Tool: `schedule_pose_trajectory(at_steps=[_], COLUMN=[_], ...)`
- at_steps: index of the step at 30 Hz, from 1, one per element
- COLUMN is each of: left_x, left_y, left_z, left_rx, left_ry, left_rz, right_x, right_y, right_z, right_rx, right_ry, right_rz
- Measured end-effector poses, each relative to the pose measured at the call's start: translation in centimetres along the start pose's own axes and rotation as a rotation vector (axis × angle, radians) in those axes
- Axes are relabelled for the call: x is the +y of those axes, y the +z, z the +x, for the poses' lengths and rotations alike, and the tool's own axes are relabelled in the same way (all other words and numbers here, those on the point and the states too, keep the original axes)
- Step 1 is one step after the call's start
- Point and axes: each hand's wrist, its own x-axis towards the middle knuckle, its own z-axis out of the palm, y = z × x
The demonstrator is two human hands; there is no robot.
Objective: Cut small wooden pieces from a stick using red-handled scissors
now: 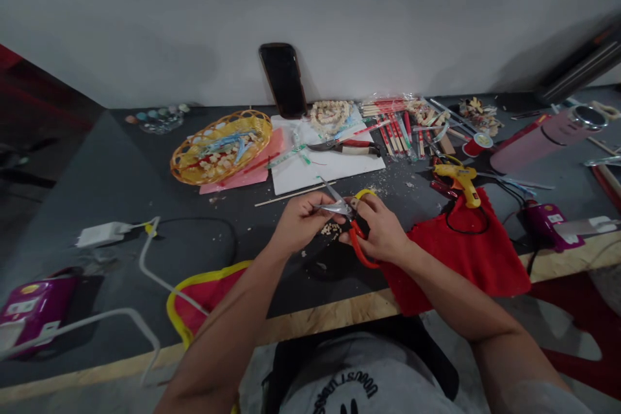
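Above the table [121, 187], scissors [345, 207], blades forward-left, long axis slanting.

The one wide view looked out from the wearer's head, facing forward and steeply down. The shirt [369, 369] sat closest at the near side, the tabletop [140, 187] spread beyond, and the wall [194, 19] closed the far side.

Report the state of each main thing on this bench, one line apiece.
Scissors: blades open, held in the right hand
Phone: propped up, screen dark
Basket: holding loose pieces
Glue gun: lying on its side
Red cloth: spread, hanging over the bench edge
Pink bottle: standing
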Motion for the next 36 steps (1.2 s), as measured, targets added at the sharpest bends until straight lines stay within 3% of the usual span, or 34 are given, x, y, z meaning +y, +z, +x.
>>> schedule_pose_trajectory(at_steps=[7,14,25,36], left_x=[-0.20,-0.25,0.35,0.01], left_y=[0.28,0.55,-0.10,0.22], left_z=[-0.02,0.05,0.03,-0.02], left_rx=[0.002,0.183,-0.001,0.015], left_ry=[-0.041,0.077,-0.068,-0.026], left_rz=[-0.084,0.215,-0.044,-0.061], right_x=[0.19,-0.09,-0.04,-0.05], right_y=[0.00,-0.03,-0.13,0.16], right_z=[-0.08,0.12,0.03,-0.04], right_rx=[0.038,0.025,-0.023,0.027], right_ry=[-0.052,0.021,0.001,-0.052], right_rz=[-0.036,0.007,-0.006,0.054])
